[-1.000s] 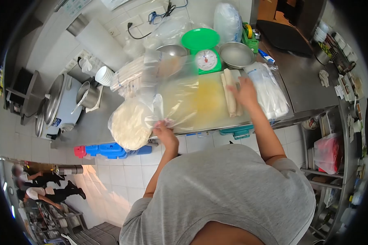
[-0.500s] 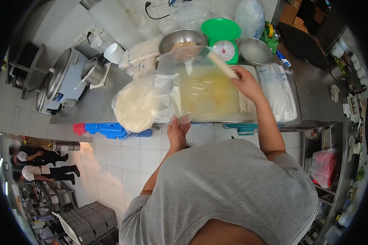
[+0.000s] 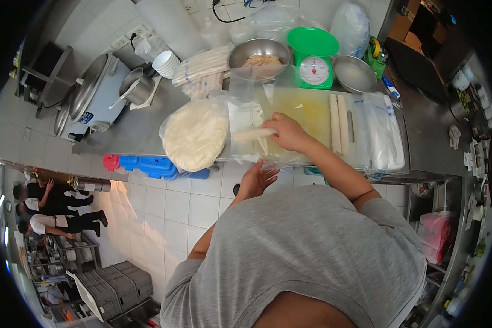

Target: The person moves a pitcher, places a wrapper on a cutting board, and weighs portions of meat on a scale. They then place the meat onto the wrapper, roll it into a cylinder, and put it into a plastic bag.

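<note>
My right hand [image 3: 287,133] grips one end of a long white roll [image 3: 251,135], held sideways over a clear plastic bag [image 3: 246,104]. The bag lies flat on the counter, partly across a yellowish cutting board [image 3: 303,106]. My left hand [image 3: 258,178] is at the bag's near edge, with the plastic between thumb and fingers. On the board's right side, two more white rolls [image 3: 339,124] lie parallel beside a thin grey strip [image 3: 350,127]. A plastic-wrapped stack of round white wrappers [image 3: 195,135] sits left of the bag.
Along the back stand a metal bowl of filling [image 3: 261,59], a green scale [image 3: 314,68] and another metal bowl [image 3: 355,74]. Packed rolls [image 3: 204,65] lie back left. Plastic bags [image 3: 378,131] are stacked at right. A large cooker [image 3: 101,87] stands far left. People [image 3: 60,224] are in the background.
My right hand has carried the roll leftward from the board's right side to over the plastic bag. My left hand stays at the bag's near edge. The camera view has shifted slightly.
</note>
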Action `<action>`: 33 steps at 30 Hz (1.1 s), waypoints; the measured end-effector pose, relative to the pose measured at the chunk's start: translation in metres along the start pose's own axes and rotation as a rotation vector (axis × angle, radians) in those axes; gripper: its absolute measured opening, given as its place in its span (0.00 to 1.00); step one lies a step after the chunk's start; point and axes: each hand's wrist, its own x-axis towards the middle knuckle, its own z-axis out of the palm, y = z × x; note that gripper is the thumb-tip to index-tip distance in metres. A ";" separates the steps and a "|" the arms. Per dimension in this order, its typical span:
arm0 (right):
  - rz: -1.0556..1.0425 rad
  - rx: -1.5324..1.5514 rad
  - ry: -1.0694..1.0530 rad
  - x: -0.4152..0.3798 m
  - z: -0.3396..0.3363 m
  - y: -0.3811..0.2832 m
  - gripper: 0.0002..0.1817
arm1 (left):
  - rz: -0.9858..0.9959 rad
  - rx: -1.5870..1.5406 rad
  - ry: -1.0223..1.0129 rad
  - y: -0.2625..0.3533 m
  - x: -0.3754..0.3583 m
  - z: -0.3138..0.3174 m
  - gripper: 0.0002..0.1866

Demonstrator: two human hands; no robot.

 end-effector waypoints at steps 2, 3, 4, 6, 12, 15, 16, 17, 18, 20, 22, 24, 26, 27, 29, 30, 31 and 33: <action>0.011 0.001 -0.006 -0.006 0.019 0.016 0.16 | 0.008 -0.010 0.107 -0.001 -0.001 -0.004 0.25; 0.019 0.002 -0.008 -0.009 0.027 0.023 0.16 | 0.011 -0.014 0.160 -0.001 -0.001 -0.007 0.26; 0.016 0.019 0.014 -0.010 0.027 0.024 0.16 | 0.069 -0.017 0.219 -0.001 0.001 -0.011 0.26; 0.012 0.052 0.056 -0.013 0.028 0.025 0.16 | 0.185 -0.024 0.334 0.000 0.004 -0.022 0.27; -0.033 0.237 0.125 -0.019 0.005 0.004 0.16 | 0.446 -0.032 0.360 -0.001 -0.002 -0.024 0.16; -0.109 0.261 0.144 -0.021 0.015 0.007 0.15 | 0.448 -0.089 0.373 -0.009 -0.001 -0.027 0.14; -0.109 0.190 0.129 -0.022 0.021 0.009 0.16 | 0.438 -0.107 0.378 -0.012 0.000 -0.028 0.14; -0.110 0.119 0.114 -0.023 0.027 0.011 0.16 | 0.429 -0.121 0.372 -0.014 0.001 -0.029 0.15; -0.111 0.049 0.098 -0.024 0.033 0.014 0.16 | 0.420 -0.135 0.367 -0.016 0.002 -0.031 0.15; -0.129 -0.081 0.083 -0.025 0.038 0.015 0.17 | 0.406 -0.152 0.358 -0.019 0.001 -0.033 0.16; -0.119 -0.117 0.077 -0.025 0.038 0.013 0.19 | 0.398 -0.161 0.349 -0.020 0.000 -0.034 0.17; -0.074 -0.055 0.076 -0.027 0.029 0.011 0.20 | 0.313 -0.232 0.279 -0.016 -0.002 -0.036 0.16; -0.046 -0.094 0.034 -0.029 0.012 0.011 0.19 | 0.270 -0.274 0.287 -0.007 -0.005 -0.036 0.15; -0.031 -0.113 0.013 -0.030 0.006 0.014 0.19 | 0.270 -0.280 0.328 -0.001 -0.004 -0.036 0.15; 0.006 -0.077 -0.081 -0.029 0.002 0.027 0.19 | 0.327 -0.211 0.359 0.005 -0.003 -0.041 0.12; 0.026 -0.059 -0.127 -0.031 0.002 0.032 0.19 | 0.383 -0.135 0.348 0.006 -0.002 -0.047 0.11; 0.023 -0.014 -0.109 -0.032 0.001 0.033 0.17 | 0.439 -0.058 0.337 0.008 -0.002 -0.047 0.10; 0.012 0.077 -0.073 -0.034 -0.001 0.034 0.15 | 0.448 -0.037 0.340 0.011 -0.002 -0.048 0.08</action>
